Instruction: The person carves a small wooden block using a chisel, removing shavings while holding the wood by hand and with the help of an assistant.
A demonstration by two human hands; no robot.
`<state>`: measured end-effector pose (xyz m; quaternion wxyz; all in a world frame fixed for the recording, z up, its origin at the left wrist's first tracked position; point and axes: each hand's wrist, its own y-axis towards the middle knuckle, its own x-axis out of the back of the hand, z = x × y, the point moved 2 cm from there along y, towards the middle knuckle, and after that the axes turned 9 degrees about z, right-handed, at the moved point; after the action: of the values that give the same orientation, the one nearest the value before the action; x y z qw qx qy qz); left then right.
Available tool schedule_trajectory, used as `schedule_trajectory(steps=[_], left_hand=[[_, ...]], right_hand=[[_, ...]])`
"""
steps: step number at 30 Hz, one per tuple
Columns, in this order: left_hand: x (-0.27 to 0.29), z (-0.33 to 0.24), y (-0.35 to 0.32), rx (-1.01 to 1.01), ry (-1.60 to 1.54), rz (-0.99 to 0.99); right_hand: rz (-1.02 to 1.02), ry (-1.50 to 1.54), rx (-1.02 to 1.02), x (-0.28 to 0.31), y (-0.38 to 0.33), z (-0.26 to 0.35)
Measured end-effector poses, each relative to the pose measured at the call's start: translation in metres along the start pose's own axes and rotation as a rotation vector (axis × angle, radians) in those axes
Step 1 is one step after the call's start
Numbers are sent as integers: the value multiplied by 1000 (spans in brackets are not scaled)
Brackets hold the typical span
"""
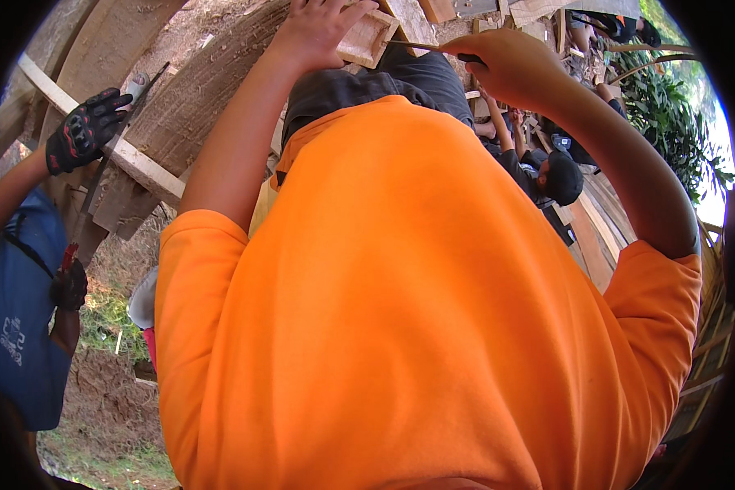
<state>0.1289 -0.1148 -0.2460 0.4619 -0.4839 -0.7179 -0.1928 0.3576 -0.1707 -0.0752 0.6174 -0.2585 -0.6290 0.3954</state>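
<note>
At the top of the head view, my left hand holds a pale wooden block with a squared hollow cut into it. Its fingers lie over the block's far side, partly cut off by the frame edge. My right hand is closed round the dark handle of a thin-bladed carving tool. The metal blade points left, and its tip meets the block's right rim. Whether it is a chisel or a knife I cannot tell. Both hands are in front of my dark trousers.
At left, a person in blue with black gloves holds a long dark tool with a red handle. Large planks with shavings lie beyond my left arm. Another person in a black cap sits at right, among boards and leafy plants.
</note>
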Motion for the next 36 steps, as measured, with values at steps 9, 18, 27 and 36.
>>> schedule_trajectory(steps=[9,18,27,36], left_hand=[[0,0,-1,23,-27,4],[-1,0,-1,10,-4,7],[1,-3,3,15,-29,13],[1,-7,5,21,-60,-52]], right_hand=[[-75,71,74,-10,6,1],[6,96,73,7,5,2],[94,115,8,20,3,7],[34,-105,32,4,15,7]])
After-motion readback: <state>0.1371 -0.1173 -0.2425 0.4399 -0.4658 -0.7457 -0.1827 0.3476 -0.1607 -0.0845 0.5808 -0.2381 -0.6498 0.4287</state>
